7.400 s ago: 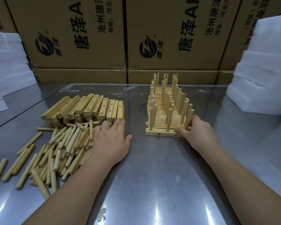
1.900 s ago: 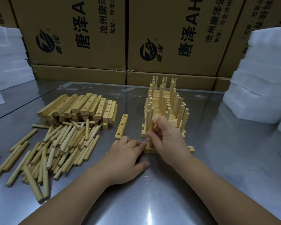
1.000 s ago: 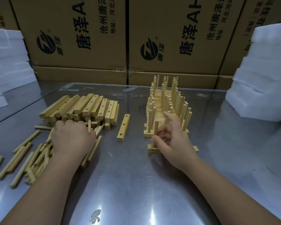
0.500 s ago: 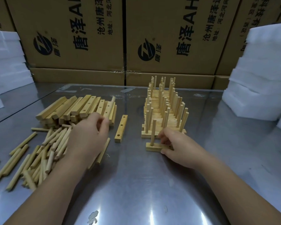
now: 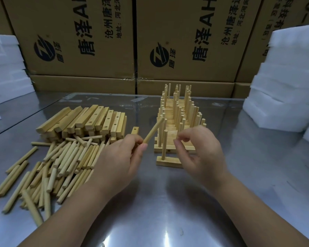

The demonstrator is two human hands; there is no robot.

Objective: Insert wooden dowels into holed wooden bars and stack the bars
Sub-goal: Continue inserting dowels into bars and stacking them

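My left hand (image 5: 119,157) pinches one wooden dowel (image 5: 153,130) by its lower end, tilted up and to the right. In front of it lies a holed bar (image 5: 169,161) with one dowel (image 5: 164,145) standing upright in its left hole. My right hand (image 5: 202,152) hovers over the bar's right end, fingers loosely curled, holding nothing. Behind the bar stands the stack of finished bars (image 5: 177,118) with several upright dowels. A pile of holed bars (image 5: 89,120) and loose dowels (image 5: 61,163) lie to the left.
A single holed bar (image 5: 135,130) lies behind my left hand, partly hidden. Cardboard boxes (image 5: 185,41) wall the back of the steel table (image 5: 159,211). White foam blocks are stacked at the left (image 5: 5,68) and right (image 5: 285,86).
My left hand lifted a dowel from the loose pile and carried it right, toward the front bar. My right hand rose off that bar and hovers above its right end.
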